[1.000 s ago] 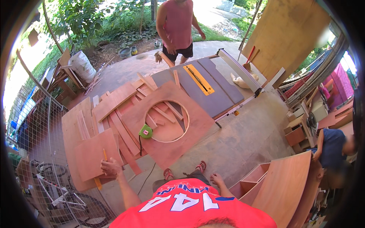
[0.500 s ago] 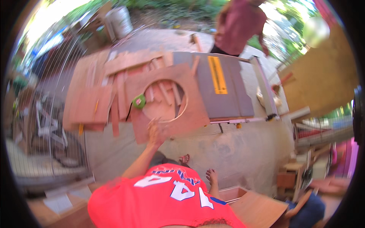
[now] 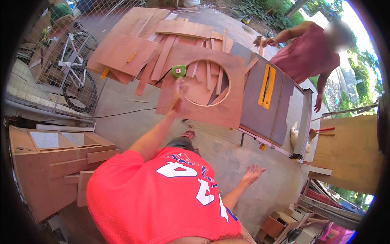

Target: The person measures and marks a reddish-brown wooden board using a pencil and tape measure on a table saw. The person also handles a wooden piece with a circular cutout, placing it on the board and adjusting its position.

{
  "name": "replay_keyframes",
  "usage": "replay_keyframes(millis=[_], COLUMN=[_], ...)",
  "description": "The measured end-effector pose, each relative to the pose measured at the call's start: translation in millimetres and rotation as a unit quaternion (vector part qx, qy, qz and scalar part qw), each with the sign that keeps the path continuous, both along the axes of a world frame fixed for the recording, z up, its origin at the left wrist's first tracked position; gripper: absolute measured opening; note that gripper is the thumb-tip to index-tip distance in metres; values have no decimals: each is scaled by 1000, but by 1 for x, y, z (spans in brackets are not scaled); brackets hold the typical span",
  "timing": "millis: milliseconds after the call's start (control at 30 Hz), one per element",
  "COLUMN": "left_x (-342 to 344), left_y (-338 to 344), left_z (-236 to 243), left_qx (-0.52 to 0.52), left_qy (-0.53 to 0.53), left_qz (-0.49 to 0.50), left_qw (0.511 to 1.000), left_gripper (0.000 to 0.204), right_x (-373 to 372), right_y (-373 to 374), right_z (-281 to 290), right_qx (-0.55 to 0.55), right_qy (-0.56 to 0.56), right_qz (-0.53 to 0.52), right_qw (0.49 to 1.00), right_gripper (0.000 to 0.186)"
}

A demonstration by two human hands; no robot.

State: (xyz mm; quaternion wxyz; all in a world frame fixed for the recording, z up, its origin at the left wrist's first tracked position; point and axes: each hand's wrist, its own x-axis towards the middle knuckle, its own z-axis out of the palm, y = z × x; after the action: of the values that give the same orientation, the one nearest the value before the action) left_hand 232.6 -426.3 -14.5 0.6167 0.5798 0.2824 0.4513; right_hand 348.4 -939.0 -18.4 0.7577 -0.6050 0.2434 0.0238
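Note:
A square plywood panel (image 3: 221,112) with a large round hole lies on top of the wood pile. My left hand (image 3: 180,91) is over its left part, just below a green tape measure (image 3: 178,71) near the rim of the hole. Motion smears those fingers, so I cannot tell whether they touch the tape or the panel. Through the hole, several wood strips (image 3: 208,75) show. My right hand (image 3: 252,174) is out to the right above the concrete floor, palm up, fingers spread, with nothing in it.
Stacked boards and offcuts (image 3: 126,53) spread at the left. A table saw (image 3: 280,110) with a yellow insert plate stands right of the panel. Across it, a person in a maroon shirt (image 3: 302,53) holds a piece of wood. A wooden cabinet (image 3: 44,171) stands at the lower left.
My view has swung, so the worktop appears tilted. My left hand has gone from the panel's near edge up toward the tape measure. My right hand has stretched out and spread.

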Motion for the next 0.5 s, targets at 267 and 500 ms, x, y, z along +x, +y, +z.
replay_keyframes(millis=[267,500], left_x=[-6,-23], left_y=[59,134], left_z=[42,59], left_qx=[-83,-105], left_qy=[-13,-109], left_qz=[96,95], left_qw=[992,984], left_gripper=[73,76], right_x=[54,68], right_y=[-10,2], right_z=[91,105], right_qx=[-10,8], right_qy=[-153,-167], right_qz=[-82,-66], right_qw=[985,984], right_gripper=[99,91])
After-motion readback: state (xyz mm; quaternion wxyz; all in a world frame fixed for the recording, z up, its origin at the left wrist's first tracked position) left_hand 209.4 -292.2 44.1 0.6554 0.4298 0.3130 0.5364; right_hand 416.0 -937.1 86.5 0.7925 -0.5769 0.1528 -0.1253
